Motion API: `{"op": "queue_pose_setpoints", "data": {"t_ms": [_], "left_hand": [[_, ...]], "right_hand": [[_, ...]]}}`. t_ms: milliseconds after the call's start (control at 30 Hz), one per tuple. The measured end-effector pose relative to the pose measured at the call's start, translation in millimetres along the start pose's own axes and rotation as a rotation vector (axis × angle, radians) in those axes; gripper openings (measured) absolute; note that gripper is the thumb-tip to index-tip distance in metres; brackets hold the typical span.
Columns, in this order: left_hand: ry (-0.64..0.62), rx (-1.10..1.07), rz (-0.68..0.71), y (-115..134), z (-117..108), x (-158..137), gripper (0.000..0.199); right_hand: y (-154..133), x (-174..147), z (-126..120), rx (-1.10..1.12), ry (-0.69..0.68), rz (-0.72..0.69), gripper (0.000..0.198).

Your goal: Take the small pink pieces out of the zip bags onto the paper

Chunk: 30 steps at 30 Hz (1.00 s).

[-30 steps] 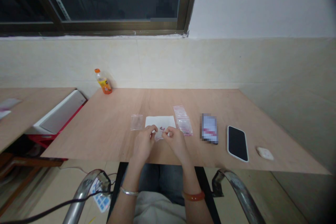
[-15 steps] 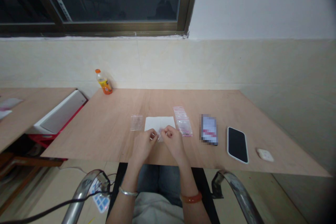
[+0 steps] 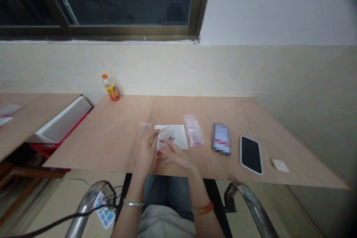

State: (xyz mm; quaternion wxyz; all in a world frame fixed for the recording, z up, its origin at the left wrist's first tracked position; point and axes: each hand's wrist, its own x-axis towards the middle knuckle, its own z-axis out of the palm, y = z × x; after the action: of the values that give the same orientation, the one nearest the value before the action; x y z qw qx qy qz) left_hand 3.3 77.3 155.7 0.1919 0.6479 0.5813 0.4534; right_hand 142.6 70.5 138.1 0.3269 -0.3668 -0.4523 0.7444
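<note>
Wooden table (image 3: 223,108) before you. White paper sheet (image 3: 181,141) on it. Your right hand (image 3: 176,156) at its near edge, fingers spread, loose. Your left hand (image 3: 145,149), left of it: thumb and forefinger pinching faint clear film (image 3: 164,132). Zip-bag strip (image 3: 193,130) just right of paper. Small dark-red pieces (image 3: 171,138) on the sheet.
</note>
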Motion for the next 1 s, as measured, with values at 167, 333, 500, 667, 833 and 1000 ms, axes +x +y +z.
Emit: {"op": "queue_pose_setpoints", "data": {"t_ms": [167,333,500,667,833,1000], "left_hand": [[-0.061,-0.124,-0.073,9,1,0,0.024],[-0.043,-0.261,-0.139,20,1,-1,0.027],[-0.065,-0.464,-0.226,25,-3,-2,0.032],[0.032,-0.793,-0.241,26,8,-4,0.045],[0.192,-1.348,-0.750,10,32,-2,0.024],[-0.106,-1.708,-0.956,-10,51,-6,0.033]], "right_hand": [[10,19,9,0.610,-0.107,-0.031,0.046],[5,24,13,0.855,-0.152,-0.072,0.061],[4,24,6,0.959,0.000,-0.055,0.028],[6,31,8,0.884,0.277,-0.209,0.016],[10,32,15,0.529,0.590,-0.457,0.037],[20,33,21,0.033,0.689,-0.593,0.051]]}}
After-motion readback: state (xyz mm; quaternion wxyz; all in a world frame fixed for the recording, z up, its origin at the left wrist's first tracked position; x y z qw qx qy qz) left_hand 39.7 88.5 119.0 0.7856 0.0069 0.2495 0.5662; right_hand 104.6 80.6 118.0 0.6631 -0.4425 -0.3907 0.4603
